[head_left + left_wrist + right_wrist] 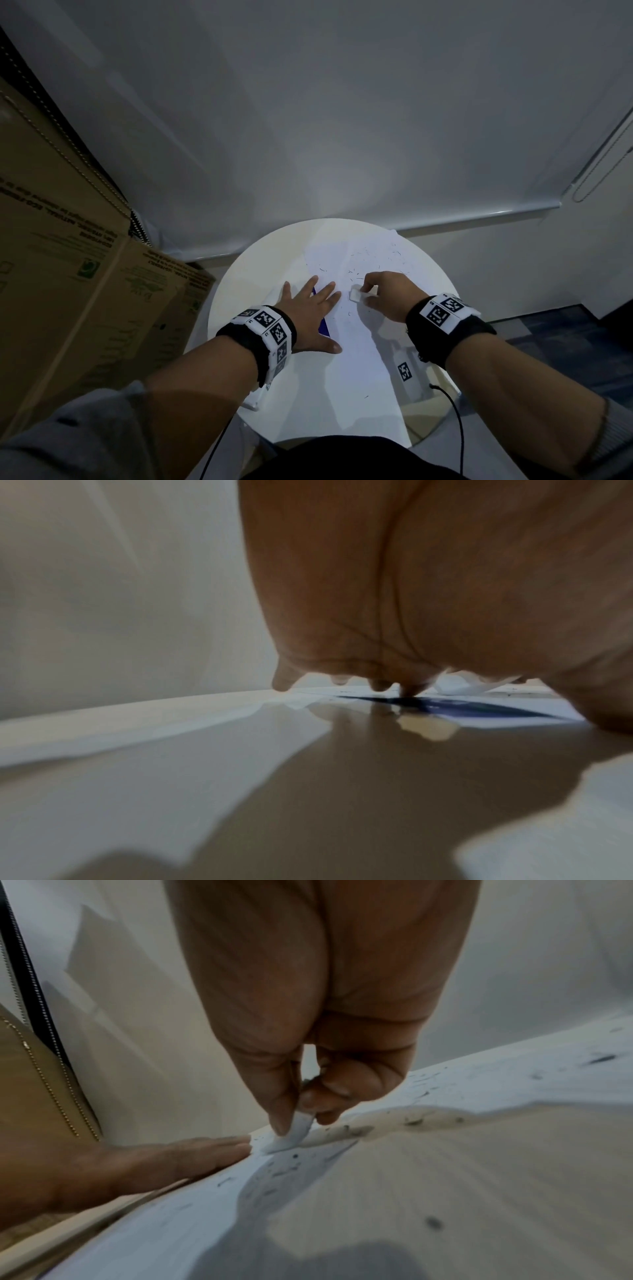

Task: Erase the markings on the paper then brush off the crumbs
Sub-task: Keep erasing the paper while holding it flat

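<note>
White paper [359,342] lies across the round tabletop [239,274] at the lower middle of the head view, strewn with dark crumbs [373,260], thickest toward its upper right. The erasing step looks to be in hand: the right hand [387,294] has its grip pinched on a small white eraser [356,294], thumb and fingertips [281,1123] closed round it, its lower end touching the sheet. The left hand [308,315] lies flat with fingers spread, grip open, pressing the paper's left edge, where a dark blue patch [322,325] shows beneath the fingers. No clear pencil marks remain visible, so I judge erasing nearly done. Next comes sweeping the crumbs off, which calls for a light, flat stroke while the sheet is held down.
</note>
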### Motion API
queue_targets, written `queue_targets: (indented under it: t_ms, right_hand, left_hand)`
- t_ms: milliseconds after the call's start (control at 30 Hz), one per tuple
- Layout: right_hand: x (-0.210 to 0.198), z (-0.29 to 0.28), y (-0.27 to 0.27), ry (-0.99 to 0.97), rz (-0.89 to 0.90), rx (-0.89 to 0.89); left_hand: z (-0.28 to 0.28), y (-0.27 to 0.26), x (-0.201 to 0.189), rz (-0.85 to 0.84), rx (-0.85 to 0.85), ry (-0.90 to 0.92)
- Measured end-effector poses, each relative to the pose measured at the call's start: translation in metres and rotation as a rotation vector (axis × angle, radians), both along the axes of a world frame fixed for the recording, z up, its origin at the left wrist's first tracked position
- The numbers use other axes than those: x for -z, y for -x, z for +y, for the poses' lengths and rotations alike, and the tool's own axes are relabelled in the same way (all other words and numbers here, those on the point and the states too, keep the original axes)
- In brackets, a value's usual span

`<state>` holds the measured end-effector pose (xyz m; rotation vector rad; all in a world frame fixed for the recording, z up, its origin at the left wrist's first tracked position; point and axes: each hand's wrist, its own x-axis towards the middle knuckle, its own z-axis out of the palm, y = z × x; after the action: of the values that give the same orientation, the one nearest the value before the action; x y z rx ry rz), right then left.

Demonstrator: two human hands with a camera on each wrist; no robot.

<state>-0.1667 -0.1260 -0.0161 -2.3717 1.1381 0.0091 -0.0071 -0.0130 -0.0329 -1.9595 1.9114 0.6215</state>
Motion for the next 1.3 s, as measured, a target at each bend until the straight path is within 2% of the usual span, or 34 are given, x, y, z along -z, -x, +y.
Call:
queue_targets:
  t_ms: [200,333,533,667,867,967,1033,1300]
  right_hand:
    - [0.004,0.004,0.002,0.023,0.062,-0.033]
    - [0.002,0.006,0.002,0.022,0.042,-0.03]
    - [0.003,0.021,0.0,0.007,0.111,-0.227]
    - [0.001,0.015,0.001,0.073,0.043,-0.047]
    - [-0.004,0.02,0.0,-0.077,0.185,-0.257]
    - [-0.002,0.011,0.001,0.038,0.117,-0.15]
    - [0.0,0.006,0.002,0.041,0.079,-0.079]
    - [-0.001,0.0,-0.004,0.031,0.067,-0.034]
  left_hand:
    - [-0.001,0.001,0.003,-0.008,-0.012,-0.019]
    - [-0.001,0.003,0.004,-0.069,0.003,0.0]
    - [-0.001,0.004,0.004,-0.07,-0.014,0.012]
    - [0.0,0.004,0.005,-0.067,-0.019,0.001]
    - [-0.001,0.004,0.004,-0.075,-0.012,0.008]
    - [-0.001,0.004,0.003,-0.079,-0.006,0.011]
    - [-0.001,0.003,0.003,-0.082,-0.009,0.014]
    - [-0.005,0.004,0.0,-0.012,-0.056,0.035]
